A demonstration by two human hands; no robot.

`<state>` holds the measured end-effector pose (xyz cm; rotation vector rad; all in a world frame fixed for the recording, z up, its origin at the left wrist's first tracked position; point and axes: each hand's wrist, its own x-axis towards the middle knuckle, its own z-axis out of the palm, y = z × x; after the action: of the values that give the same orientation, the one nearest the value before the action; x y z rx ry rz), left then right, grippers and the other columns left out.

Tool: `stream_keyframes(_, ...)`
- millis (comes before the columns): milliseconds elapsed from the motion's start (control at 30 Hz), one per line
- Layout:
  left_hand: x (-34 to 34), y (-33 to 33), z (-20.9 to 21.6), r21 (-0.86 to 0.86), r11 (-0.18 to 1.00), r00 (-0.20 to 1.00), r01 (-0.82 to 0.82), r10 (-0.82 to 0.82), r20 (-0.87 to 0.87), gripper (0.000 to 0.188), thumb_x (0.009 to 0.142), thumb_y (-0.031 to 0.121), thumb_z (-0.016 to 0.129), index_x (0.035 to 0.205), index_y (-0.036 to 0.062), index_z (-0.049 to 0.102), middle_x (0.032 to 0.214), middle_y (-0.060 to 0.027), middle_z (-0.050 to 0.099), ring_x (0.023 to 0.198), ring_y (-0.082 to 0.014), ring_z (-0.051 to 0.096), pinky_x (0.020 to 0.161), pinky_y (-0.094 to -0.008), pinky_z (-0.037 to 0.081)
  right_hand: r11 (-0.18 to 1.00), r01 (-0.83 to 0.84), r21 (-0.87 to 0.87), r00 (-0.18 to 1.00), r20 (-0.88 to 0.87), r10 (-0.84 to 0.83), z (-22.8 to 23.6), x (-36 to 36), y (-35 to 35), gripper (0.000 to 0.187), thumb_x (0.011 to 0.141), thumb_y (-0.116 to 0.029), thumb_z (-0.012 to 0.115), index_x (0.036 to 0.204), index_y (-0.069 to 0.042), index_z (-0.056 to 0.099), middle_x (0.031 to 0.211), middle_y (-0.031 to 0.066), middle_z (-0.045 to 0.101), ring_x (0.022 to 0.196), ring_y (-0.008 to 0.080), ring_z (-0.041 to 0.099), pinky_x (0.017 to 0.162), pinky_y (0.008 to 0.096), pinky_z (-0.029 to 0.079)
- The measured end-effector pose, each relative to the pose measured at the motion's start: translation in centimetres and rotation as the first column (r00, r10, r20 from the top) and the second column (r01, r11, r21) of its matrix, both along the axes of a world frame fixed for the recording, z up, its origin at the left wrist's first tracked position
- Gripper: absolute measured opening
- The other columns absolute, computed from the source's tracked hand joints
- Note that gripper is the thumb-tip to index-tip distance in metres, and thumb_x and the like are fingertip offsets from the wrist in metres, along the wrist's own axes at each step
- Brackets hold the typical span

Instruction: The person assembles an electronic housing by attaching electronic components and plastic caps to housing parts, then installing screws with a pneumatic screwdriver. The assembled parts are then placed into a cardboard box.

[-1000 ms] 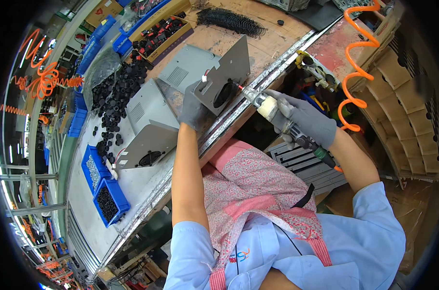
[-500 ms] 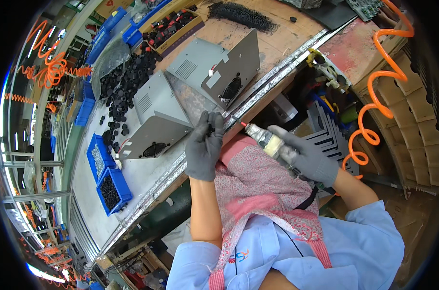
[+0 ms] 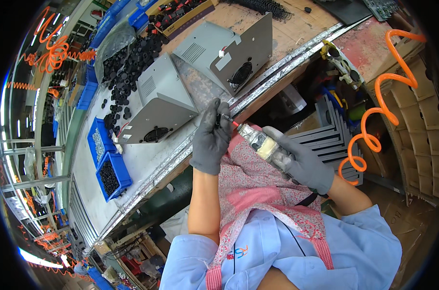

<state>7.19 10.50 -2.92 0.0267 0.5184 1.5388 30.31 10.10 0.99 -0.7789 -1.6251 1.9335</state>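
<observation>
My left hand [image 3: 211, 140], in a grey glove, is closed with fingertips pinched up over the table's edge. Something small and dark shows between its fingers, too small to name. My gloved right hand [image 3: 304, 162] is wrapped round a power screwdriver [image 3: 265, 147], silvery with yellowish tape on its body. The driver's red-collared bit points left, its tip at the left fingers. Two bent grey sheet-metal panels stand on the table beyond: a near panel [image 3: 154, 116] and a far panel [image 3: 243, 50], each with a round black fan or grille and vent slots.
Blue bins of silvery screws [image 3: 97, 145] and black screws [image 3: 108, 179] stand on the left of the table [image 3: 89, 203]. Black caps [image 3: 123, 82] lie heaped behind. An orange coiled hose [image 3: 372, 123] hangs at the right, near stacked grey metal parts [image 3: 333, 125].
The screwdriver has moved left and its bit has come to the left fingers. My left hand has turned slightly and its fingers reach higher. The view has shifted a little.
</observation>
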Motion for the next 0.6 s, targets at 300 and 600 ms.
stream_keyframes(300,-0.5,-0.1,0.1,-0.016,0.996,0.986,0.082,-0.084,-0.146,0.037,0.088,0.009,0.046,0.124,0.0001,0.040,0.111,-0.0157,0.054,0.082,-0.0163,0.058,0.053,-0.0189,0.048,0.997,0.047,-0.061,0.996,0.079,-0.042,0.8,0.1,0.1,0.054,0.088,-0.018,0.048,0.135,-0.003,0.028,0.127,0.0105,0.044,0.108,0.0126,0.046,0.090,0.0249,0.037)
stream_keyframes(600,0.7,0.6,2.0,0.000,0.992,0.978,0.127,-0.126,-0.168,0.034,0.088,0.009,0.047,0.121,0.0023,0.042,0.096,-0.0049,0.050,0.049,-0.0034,0.038,0.036,-0.0131,0.032,0.997,0.034,-0.072,0.999,0.035,-0.032,0.2,-0.3,0.0,0.054,0.084,-0.007,0.044,0.136,-0.005,0.029,0.130,0.0109,0.041,0.113,0.0120,0.041,0.092,0.0236,0.036)
